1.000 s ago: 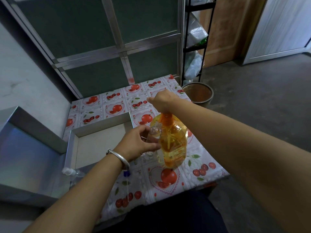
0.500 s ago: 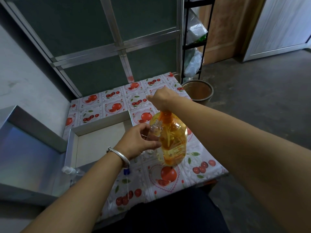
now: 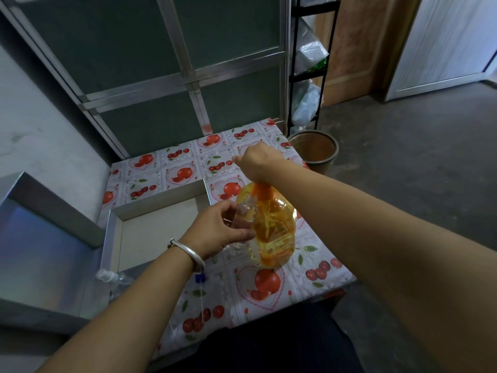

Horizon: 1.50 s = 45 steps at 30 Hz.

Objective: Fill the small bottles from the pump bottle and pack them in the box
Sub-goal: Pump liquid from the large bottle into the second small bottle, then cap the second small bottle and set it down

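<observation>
The pump bottle stands upright; the right hand grips and hides its pump. The left hand holds a clear small bottle upright against it, outline faint.

Clear glossy plastic forms the pump bottle and small bottle, the counter wears shiny printed oilcloth, and the box looks silvery matt card.

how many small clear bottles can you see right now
2: one small bottle held by the left hand against the pump bottle; another lying by the box's near corner. Others may be hidden.
</observation>
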Each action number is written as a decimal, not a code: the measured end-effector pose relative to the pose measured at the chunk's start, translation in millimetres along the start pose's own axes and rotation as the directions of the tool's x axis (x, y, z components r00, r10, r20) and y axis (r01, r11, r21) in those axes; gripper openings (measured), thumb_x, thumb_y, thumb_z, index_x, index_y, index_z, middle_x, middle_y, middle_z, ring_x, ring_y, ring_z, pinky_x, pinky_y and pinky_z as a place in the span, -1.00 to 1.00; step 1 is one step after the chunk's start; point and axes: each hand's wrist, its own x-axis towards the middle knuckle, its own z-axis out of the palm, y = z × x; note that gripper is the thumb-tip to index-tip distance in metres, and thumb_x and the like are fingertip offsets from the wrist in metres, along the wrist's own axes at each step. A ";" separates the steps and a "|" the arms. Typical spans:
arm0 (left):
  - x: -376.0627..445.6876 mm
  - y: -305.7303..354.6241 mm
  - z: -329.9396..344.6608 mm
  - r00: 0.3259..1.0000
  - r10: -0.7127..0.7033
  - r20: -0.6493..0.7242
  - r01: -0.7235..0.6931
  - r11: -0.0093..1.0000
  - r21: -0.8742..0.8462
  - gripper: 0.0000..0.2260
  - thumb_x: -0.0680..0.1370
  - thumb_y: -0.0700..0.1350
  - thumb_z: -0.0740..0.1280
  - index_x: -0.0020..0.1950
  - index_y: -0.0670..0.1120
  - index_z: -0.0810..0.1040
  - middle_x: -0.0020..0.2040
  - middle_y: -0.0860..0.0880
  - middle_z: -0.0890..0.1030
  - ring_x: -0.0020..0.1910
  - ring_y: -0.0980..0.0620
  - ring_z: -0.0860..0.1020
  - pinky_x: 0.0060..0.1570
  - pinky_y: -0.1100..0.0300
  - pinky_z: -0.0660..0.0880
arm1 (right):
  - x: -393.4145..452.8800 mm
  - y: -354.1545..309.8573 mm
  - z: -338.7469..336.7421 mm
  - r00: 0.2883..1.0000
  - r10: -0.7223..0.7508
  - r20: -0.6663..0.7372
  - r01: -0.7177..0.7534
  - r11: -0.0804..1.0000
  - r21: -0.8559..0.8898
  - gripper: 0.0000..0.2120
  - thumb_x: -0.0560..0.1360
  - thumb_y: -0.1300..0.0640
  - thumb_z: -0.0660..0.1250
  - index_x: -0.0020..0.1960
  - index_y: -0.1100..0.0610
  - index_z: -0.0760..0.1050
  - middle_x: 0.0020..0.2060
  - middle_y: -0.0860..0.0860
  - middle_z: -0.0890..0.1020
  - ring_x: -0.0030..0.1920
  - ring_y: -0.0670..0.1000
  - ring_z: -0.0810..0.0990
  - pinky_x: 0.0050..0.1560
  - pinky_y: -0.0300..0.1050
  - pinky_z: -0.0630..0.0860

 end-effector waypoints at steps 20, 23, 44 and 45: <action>-18.0 -15.8 20.7 0.979 -0.024 -0.201 -0.042 0.947 -0.318 -0.71 0.33 -0.31 0.49 -0.11 0.01 0.52 -0.14 0.02 0.63 -0.13 0.06 0.61 -0.17 0.31 0.55 | 9.0 -0.5 -6.5 0.998 -0.001 -0.056 -0.001 0.999 -0.032 -0.73 0.59 -0.02 0.20 -0.16 0.16 0.36 -0.34 0.00 0.38 -0.30 -0.03 0.42 -0.23 -0.20 0.40; -22.7 -16.5 17.2 0.969 -0.022 -0.248 -0.064 0.940 -0.334 -0.67 0.33 -0.32 0.49 -0.08 0.04 0.52 -0.09 0.02 0.63 -0.08 0.05 0.60 -0.08 0.25 0.55 | 2.4 -8.5 -15.0 0.994 -0.029 -0.105 0.019 0.995 -0.096 -0.78 0.57 0.07 0.24 -0.18 0.18 0.39 -0.36 0.02 0.41 -0.38 -0.05 0.40 -0.41 -0.27 0.31; -76.8 -98.4 -29.4 0.822 -0.091 -0.563 -0.176 0.899 -0.402 -0.63 0.32 -0.44 0.44 0.01 -0.13 0.48 -0.14 0.02 0.58 -0.16 0.15 0.55 -0.23 0.48 0.50 | -34.7 -70.9 150.7 0.970 -0.128 0.208 0.113 0.990 0.085 -0.79 0.49 0.26 0.26 0.03 0.26 0.63 -0.05 0.22 0.67 -0.02 0.17 0.64 0.07 0.00 0.57; -77.2 -104.1 -29.6 0.821 -0.101 -0.563 -0.174 0.894 -0.413 -0.62 0.32 -0.44 0.44 0.03 -0.13 0.47 -0.13 0.03 0.58 -0.15 0.16 0.55 -0.21 0.48 0.51 | -33.3 -71.8 160.7 0.968 -0.110 0.226 0.095 0.993 0.077 -0.79 0.49 0.27 0.25 0.04 0.27 0.62 -0.05 0.23 0.66 -0.02 0.19 0.64 0.06 0.02 0.58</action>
